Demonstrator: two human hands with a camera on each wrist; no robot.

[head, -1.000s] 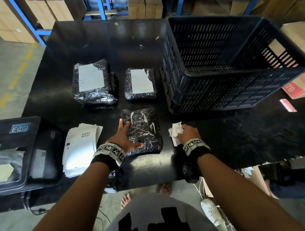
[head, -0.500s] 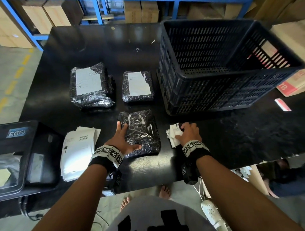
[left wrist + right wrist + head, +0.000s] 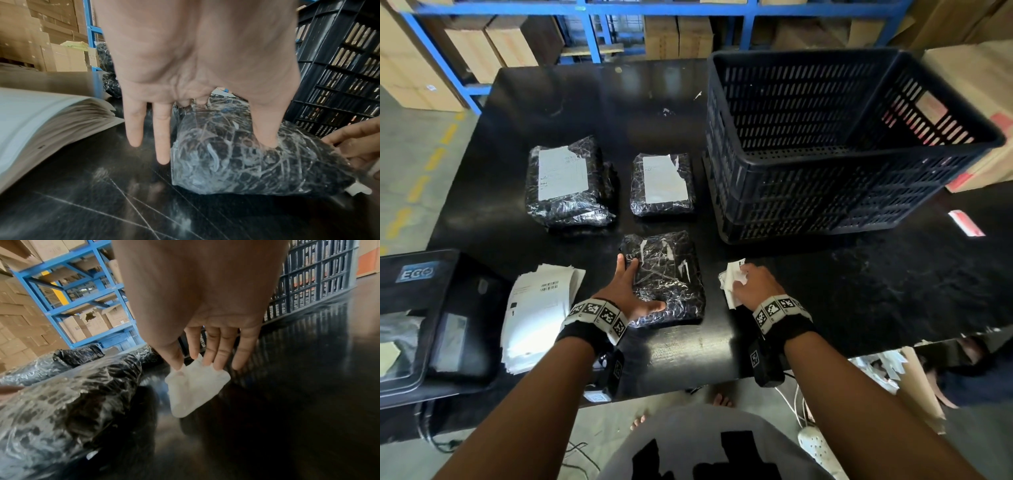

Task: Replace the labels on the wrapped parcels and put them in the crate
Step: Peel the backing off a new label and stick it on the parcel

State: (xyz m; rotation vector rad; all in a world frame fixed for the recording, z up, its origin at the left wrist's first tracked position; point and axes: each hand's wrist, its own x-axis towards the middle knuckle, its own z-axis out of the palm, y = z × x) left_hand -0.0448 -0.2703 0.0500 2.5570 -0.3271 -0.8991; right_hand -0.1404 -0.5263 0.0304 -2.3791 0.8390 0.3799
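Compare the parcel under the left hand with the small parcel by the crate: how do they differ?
The near parcel shows only torn white scraps of label; the far parcel carries a nearly whole white label. The left hand rests on the near parcel; nothing touches the far parcel. Both are black, wrapped in clear film, and lie flat on the table.

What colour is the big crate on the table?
The crate is black, or a very dark blue-black, with slotted walls; the head view shows it best.

Black table — parcels, crate, label stack
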